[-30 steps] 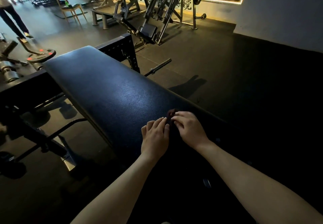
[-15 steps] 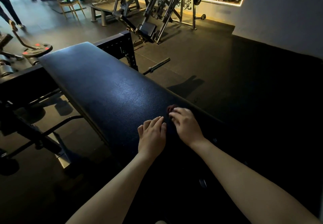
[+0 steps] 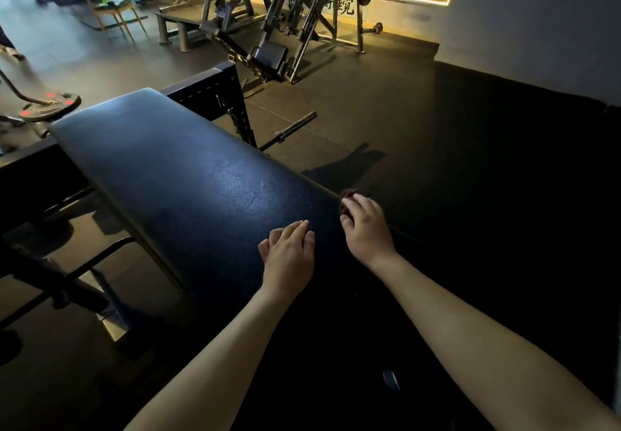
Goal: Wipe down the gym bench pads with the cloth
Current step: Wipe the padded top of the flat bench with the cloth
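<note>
Hands on bench pad [image 3: 188,178]
Right hand [image 3: 366,229] is gripping the cloth [image 3: 347,193], fingers curling over it, at the pad's right edge; left hand [image 3: 289,257] is lying flat mid-pad, fingers straight.

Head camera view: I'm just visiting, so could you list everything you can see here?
bench pad: one, black, centre, running away to the left
cloth: one, dark red, at the pad's right edge, mostly covered
bar end: one, silver, lying beyond the pad
weight plate: one, black with red marks, far left
chair: one, wooden, top left
weight machines: several, dark, at the back
left hand: one, flat on the pad
right hand: one, fingers curled over the cloth
</note>
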